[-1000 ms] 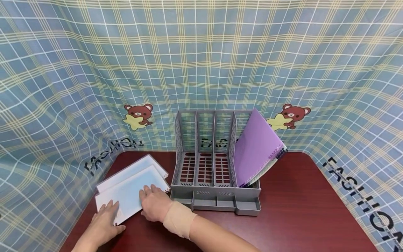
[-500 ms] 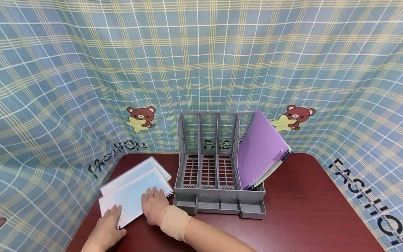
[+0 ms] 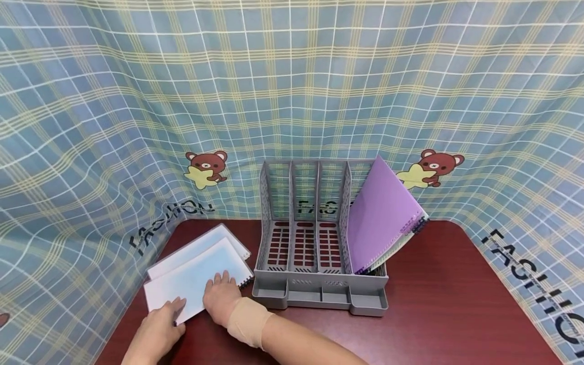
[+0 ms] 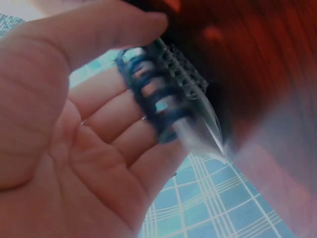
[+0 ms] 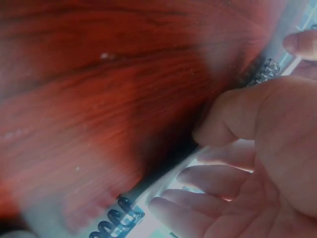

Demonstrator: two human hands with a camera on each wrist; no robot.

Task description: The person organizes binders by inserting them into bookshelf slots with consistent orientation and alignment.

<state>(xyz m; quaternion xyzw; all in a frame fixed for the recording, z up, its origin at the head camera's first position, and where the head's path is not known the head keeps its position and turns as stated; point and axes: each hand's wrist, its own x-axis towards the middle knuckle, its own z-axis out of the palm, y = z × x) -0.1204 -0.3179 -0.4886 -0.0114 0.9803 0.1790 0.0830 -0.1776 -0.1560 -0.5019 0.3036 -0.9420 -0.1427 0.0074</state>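
Two pale blue-and-white spiral notebooks lie overlapping at the left of the table in the head view. My left hand (image 3: 157, 329) grips the near left corner of the front notebook (image 3: 193, 281). In the left wrist view its thumb is on one side of the dark coil (image 4: 153, 94) and the fingers behind it. My right hand (image 3: 222, 299) holds the near edge farther right, fingers over the cover. The right wrist view shows its thumb at that edge, between two coil sections (image 5: 116, 218). The back notebook (image 3: 191, 250) is partly covered.
A grey file organizer (image 3: 321, 279) with upright compartments and small front trays stands mid-table. Purple and pale notebooks (image 3: 383, 218) lean in its rightmost compartment, corners sticking out. A plaid curtain (image 3: 296, 91) surrounds the dark red table (image 3: 438, 304) at the back and sides.
My left fingers have slid right and bent closer round the notebook's near corner. My right hand has drawn back slightly toward the near edge. The view has shifted a little.
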